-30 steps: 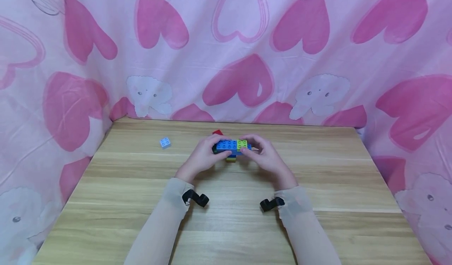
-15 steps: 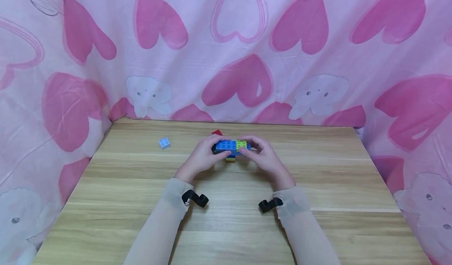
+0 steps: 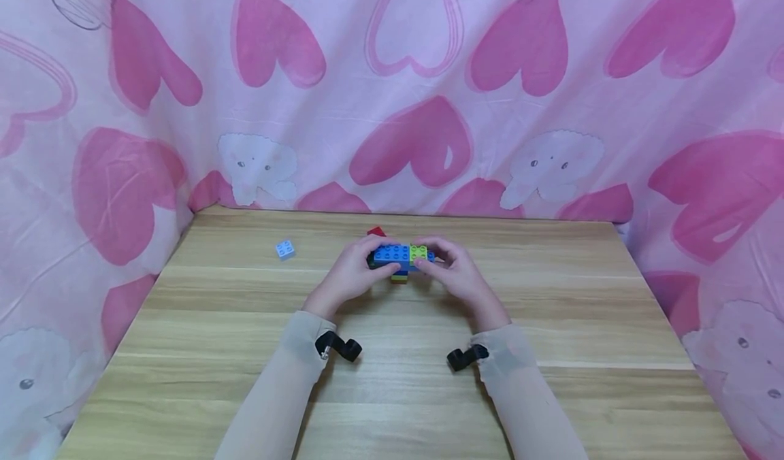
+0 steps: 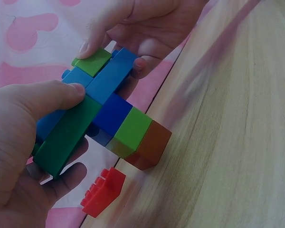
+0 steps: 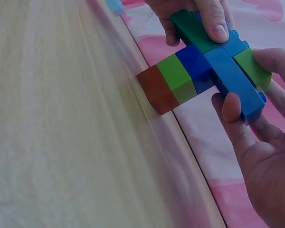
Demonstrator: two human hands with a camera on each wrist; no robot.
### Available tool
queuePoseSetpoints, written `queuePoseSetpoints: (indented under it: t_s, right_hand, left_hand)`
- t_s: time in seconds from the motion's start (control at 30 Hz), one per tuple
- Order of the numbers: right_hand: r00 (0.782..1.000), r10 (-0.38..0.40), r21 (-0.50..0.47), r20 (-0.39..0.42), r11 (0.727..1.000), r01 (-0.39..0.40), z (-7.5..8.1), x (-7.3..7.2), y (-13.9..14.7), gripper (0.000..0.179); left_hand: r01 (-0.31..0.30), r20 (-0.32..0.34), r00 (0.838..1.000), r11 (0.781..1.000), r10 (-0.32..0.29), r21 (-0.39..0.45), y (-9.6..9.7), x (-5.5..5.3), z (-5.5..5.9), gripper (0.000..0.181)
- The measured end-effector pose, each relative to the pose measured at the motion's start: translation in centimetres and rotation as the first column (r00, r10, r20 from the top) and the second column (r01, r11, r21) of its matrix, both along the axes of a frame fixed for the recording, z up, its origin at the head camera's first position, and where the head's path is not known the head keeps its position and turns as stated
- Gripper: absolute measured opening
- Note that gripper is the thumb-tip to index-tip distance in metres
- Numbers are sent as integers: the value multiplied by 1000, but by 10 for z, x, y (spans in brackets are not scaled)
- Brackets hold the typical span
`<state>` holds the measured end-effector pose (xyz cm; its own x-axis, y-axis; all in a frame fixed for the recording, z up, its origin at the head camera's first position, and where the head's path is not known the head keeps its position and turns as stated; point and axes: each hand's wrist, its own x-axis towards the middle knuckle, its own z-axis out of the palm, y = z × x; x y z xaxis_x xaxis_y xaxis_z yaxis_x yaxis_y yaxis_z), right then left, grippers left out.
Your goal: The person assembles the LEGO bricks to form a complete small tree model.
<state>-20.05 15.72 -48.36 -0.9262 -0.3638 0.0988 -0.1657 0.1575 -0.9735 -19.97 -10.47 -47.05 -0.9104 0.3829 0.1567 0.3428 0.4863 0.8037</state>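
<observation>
Both hands hold one built-up toy-brick structure [image 3: 392, 254] above the middle of the table. Its stem, in the right wrist view, is a stacked brown brick [image 5: 156, 90], a lime brick [image 5: 177, 78] and a dark blue brick [image 5: 195, 66]. Across the stem lie a dark green brick [image 4: 69, 135] and a blue brick [image 4: 111, 76]. A longer blue brick and a small lime brick [image 3: 418, 251] form the top. My left hand [image 3: 350, 269] grips the dark green end, thumb in front. My right hand [image 3: 463, 274] pinches the other end, a finger on the small lime brick.
A loose red brick [image 4: 103, 192] lies on the table just behind the left hand. Farther left is a light blue brick [image 3: 284, 249]. The wooden table [image 3: 392, 392] ends at a pink heart-patterned curtain [image 3: 343, 106] behind and at the sides.
</observation>
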Motion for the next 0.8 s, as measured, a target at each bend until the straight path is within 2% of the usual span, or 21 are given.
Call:
queuePoseSetpoints:
  t_s: [0.17, 0.37, 0.57, 0.8]
  right_hand:
    - [1000, -18, 2, 22, 1000, 18, 0, 1, 2, 43]
    - [999, -45, 46, 6, 998, 44, 2, 2, 0, 47]
    - [998, -55, 53, -18, 997, 56, 4, 2, 1, 32]
    - [998, -49, 64, -45, 997, 51, 7, 2, 0, 31]
  left_hand:
    - [8, 6, 1000, 1000, -8, -1, 1, 1, 0, 49]
    - [0, 9, 1000, 1000, 0, 7, 0, 1, 2, 49]
    - [5, 10, 1000, 1000, -5, -6, 0, 1, 0, 49]
    - [-6, 25, 1000, 1000, 6, -9, 0, 1, 2, 49]
